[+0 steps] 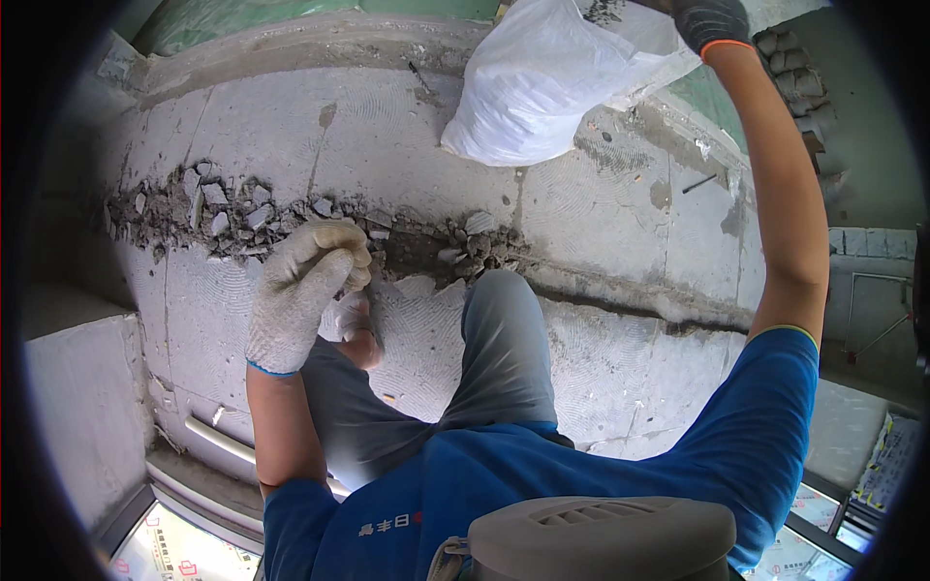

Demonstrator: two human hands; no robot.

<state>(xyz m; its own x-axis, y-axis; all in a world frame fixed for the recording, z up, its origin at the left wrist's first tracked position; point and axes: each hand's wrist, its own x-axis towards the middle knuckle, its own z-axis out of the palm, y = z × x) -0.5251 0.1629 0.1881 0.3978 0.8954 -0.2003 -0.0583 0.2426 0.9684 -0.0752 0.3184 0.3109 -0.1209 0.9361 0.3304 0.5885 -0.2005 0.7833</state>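
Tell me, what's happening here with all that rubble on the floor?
A person crouches over a grey concrete floor with a broken channel of grey rubble chunks running across it. The left hand, in a pale knit glove, is closed in a fist just above the rubble; whether it holds a piece is hidden. The right hand, in a dark glove, holds up a white plastic sack by its top.

grey scored floor [601, 223] (rubble-filled trench [291, 218])

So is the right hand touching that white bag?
Touching. The head view shows the right hand, in a dark glove, gripping the top of the white bag, which hangs below it.
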